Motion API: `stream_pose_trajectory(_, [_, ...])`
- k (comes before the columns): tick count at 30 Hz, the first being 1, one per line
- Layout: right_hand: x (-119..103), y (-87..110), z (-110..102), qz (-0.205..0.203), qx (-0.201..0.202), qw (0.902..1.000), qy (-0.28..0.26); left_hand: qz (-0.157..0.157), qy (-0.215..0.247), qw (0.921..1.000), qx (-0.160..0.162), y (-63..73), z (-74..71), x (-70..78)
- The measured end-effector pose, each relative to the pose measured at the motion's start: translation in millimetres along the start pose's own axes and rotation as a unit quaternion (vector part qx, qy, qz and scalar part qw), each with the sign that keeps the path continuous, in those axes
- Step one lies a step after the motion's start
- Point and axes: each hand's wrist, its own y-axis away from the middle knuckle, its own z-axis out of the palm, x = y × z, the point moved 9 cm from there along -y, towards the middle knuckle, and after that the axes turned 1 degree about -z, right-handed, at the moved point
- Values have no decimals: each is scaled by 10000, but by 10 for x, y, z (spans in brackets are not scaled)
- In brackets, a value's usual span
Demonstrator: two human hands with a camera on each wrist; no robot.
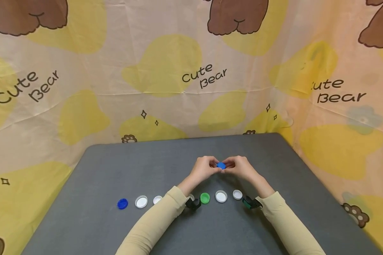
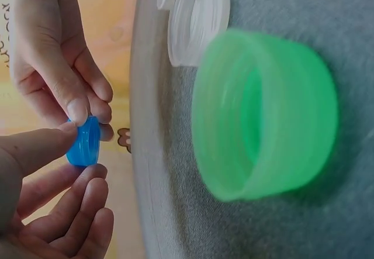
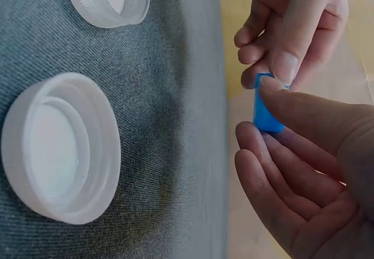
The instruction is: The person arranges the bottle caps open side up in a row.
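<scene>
Both hands meet over the far part of the table and hold one small blue bottle cap [image 1: 221, 165] between them. My left hand [image 1: 203, 168] pinches it from the left with thumb and fingertips. From the other side, the thumb and fingers of my right hand [image 1: 241, 168] grip the same cap. In the left wrist view the blue cap [image 2: 85, 142] shows its hollow side, held up off the table. Nearer than the hands, a green cap [image 1: 205, 198] lies on the table with its open side up. A small white cap [image 1: 237, 194] is close to the right wrist.
Other caps form a row across the grey table [image 1: 115, 170]: a dark blue cap [image 1: 122, 204], a white cap [image 1: 141, 202], a smaller white cap [image 1: 157, 199] partly behind the left sleeve, and a larger white cap [image 1: 221, 196]. A patterned cloth [image 1: 166, 67] hangs behind.
</scene>
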Motion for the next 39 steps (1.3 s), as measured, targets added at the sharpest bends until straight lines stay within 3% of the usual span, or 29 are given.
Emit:
stream_pose_trajectory(21, [-128, 273, 61, -243, -732, 9968, -210, 279, 83, 9988, -398, 336, 108, 126])
stream_pose_trajectory(39, [-229, 393, 187, -437, -904, 9943, -352, 377, 176, 9971, -633, 545, 65, 131])
